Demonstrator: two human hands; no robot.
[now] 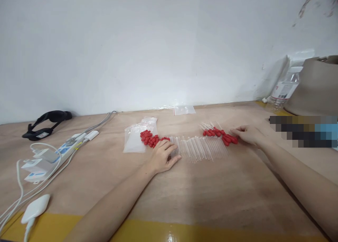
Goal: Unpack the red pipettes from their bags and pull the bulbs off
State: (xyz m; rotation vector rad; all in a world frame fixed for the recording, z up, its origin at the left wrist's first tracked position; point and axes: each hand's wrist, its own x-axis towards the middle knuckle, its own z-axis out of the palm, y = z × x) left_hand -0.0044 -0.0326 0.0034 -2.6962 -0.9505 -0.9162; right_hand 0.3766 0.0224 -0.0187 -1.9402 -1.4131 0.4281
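Note:
A row of clear glass dropper tubes (200, 148) lies across the middle of the wooden table (200, 199). My left hand (163, 156) rests palm down on the row's left end, fingers spread over the tubes, beside a pile of loose red rubber bulbs (150, 137). My right hand (248, 134) lies flat at the right, fingertips touching a bunch of finished droppers with red bulbs (220, 133). Neither hand grips anything.
Clear plastic bags (136, 138) lie left of the bulbs, another bag (184, 110) by the wall. A power strip with white chargers and cables (50, 155) and a black strap (46, 124) fill the left. A water bottle (286, 87) and grey bag (317, 87) stand far right.

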